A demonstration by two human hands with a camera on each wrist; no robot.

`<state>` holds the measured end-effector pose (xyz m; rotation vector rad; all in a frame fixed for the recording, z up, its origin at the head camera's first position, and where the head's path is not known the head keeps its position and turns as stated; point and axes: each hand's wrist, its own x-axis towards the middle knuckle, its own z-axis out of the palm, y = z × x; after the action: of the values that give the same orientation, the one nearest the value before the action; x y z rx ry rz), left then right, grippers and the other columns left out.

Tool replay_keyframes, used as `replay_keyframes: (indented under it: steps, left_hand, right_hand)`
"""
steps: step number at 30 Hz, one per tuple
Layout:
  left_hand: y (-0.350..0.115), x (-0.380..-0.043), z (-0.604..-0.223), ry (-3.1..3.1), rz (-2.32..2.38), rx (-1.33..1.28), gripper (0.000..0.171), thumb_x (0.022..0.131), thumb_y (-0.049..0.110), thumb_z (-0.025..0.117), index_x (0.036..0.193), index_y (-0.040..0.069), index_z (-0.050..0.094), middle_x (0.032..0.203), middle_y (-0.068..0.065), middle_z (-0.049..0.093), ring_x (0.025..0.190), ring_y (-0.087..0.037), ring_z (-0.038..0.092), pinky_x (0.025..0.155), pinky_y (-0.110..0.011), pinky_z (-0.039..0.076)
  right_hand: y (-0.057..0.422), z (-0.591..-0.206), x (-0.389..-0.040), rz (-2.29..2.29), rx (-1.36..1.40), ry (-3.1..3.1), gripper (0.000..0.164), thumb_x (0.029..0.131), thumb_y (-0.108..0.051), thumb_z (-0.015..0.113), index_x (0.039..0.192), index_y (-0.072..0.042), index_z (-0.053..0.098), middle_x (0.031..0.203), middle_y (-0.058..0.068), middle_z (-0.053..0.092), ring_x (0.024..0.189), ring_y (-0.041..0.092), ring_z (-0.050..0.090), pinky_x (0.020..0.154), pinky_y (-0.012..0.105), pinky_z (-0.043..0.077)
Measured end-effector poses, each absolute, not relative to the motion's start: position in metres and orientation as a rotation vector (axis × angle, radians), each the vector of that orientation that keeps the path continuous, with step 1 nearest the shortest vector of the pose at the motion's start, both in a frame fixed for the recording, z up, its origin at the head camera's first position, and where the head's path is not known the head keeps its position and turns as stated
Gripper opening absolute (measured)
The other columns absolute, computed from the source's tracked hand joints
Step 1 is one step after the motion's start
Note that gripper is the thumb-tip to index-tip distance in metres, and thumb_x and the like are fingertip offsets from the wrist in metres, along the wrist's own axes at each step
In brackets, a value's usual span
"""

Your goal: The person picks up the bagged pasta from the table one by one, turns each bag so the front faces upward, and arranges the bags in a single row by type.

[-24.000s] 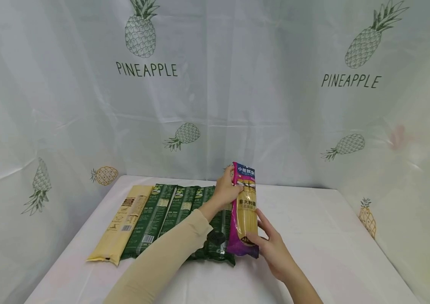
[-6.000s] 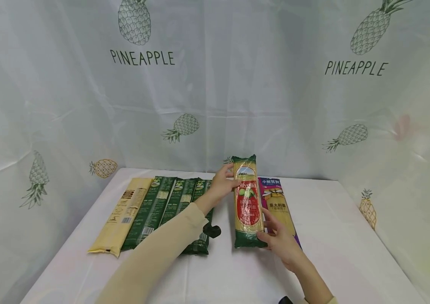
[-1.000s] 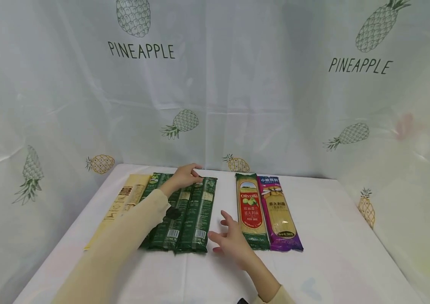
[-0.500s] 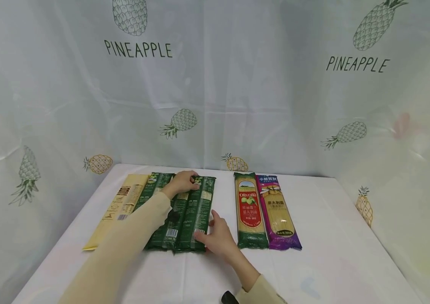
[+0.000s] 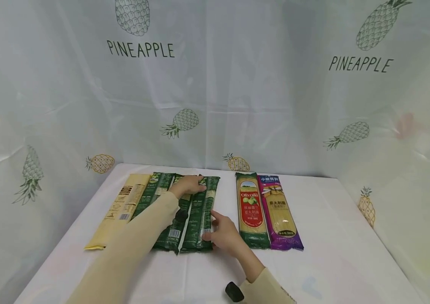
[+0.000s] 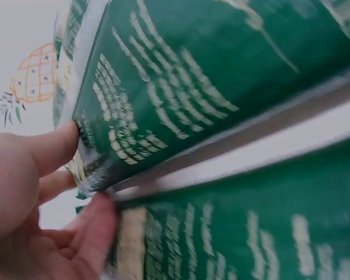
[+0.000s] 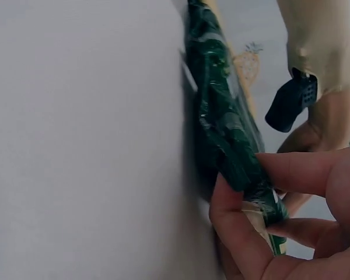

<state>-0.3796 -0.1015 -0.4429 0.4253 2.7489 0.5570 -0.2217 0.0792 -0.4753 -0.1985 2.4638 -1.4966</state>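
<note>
A green spaghetti packet lies back side up at the right end of the left-hand row, slightly tilted. My left hand pinches its far end, thumb and fingers at the edge in the left wrist view. At the near right corner, my right hand pinches the packet between thumb and fingers, also visible in the right wrist view. Close by on its left are another green packet, partly under my left arm, and a further green packet.
A yellow packet lies at the row's left end. To the right, an Olivoila spaghetti packet with a red label and a purple spaghetti packet lie face up side by side. A pineapple-print curtain hangs behind the white table.
Earlier, the purple packet and then the Olivoila packet were turned face up and laid at right. Lately my right hand moved left onto the green packet, which shifted slightly right from its neighbour.
</note>
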Motion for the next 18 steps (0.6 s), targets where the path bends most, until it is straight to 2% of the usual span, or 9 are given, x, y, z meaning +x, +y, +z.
replay_keyframes:
  steps: [3,6,10,13,18]
  left_hand:
    - [-0.094,-0.381,-0.442,2.735,0.495,0.405,0.065,0.114,0.036,0.051,0.169,0.009,0.029,0.17,-0.019,0.035,0.155,-0.042,0.035,0.123,-0.057,0.035]
    - [-0.09,-0.382,-0.445,2.738,0.526,0.357,0.066,0.112,0.037,0.053,0.169,0.01,0.031,0.17,-0.018,0.036,0.154,-0.042,0.037,0.121,-0.057,0.036]
    - [-0.092,-0.38,-0.45,2.678,0.86,0.273,0.069,0.108,0.035,0.064,0.167,0.012,0.035,0.169,-0.02,0.036,0.151,-0.045,0.039,0.116,-0.06,0.041]
    - [-0.091,-0.38,-0.456,2.58,1.148,0.215,0.072,0.105,0.031,0.071,0.167,0.016,0.037,0.169,-0.022,0.034,0.148,-0.046,0.042,0.11,-0.062,0.047]
    - [-0.092,-0.382,-0.464,2.487,1.406,0.1,0.071,0.103,0.024,0.074,0.165,0.021,0.04,0.161,-0.019,0.045,0.136,-0.041,0.057,0.103,-0.062,0.051]
  right_hand:
    - [0.086,-0.473,-0.223,-1.564,-0.176,2.355,0.086,0.089,-0.003,0.082,0.164,-0.006,0.04,0.145,0.029,0.057,0.082,0.024,0.066,0.064,0.039,0.061]
    - [0.091,-0.473,-0.224,-1.578,-0.179,2.328,0.085,0.089,-0.001,0.08,0.164,-0.007,0.041,0.144,0.026,0.059,0.087,0.023,0.065,0.062,0.036,0.059]
    - [0.096,-0.478,-0.225,-1.603,-0.222,2.325,0.084,0.089,0.0,0.079,0.164,-0.006,0.041,0.143,0.025,0.058,0.11,0.03,0.065,0.07,0.039,0.061]
    - [0.099,-0.481,-0.223,-1.631,-0.232,2.327,0.084,0.091,0.0,0.078,0.165,-0.009,0.039,0.146,0.024,0.056,0.119,0.034,0.063,0.076,0.041,0.062]
    - [0.101,-0.485,-0.219,-1.681,-0.222,2.338,0.083,0.093,-0.001,0.078,0.166,-0.013,0.04,0.146,0.022,0.056,0.101,0.025,0.063,0.071,0.036,0.059]
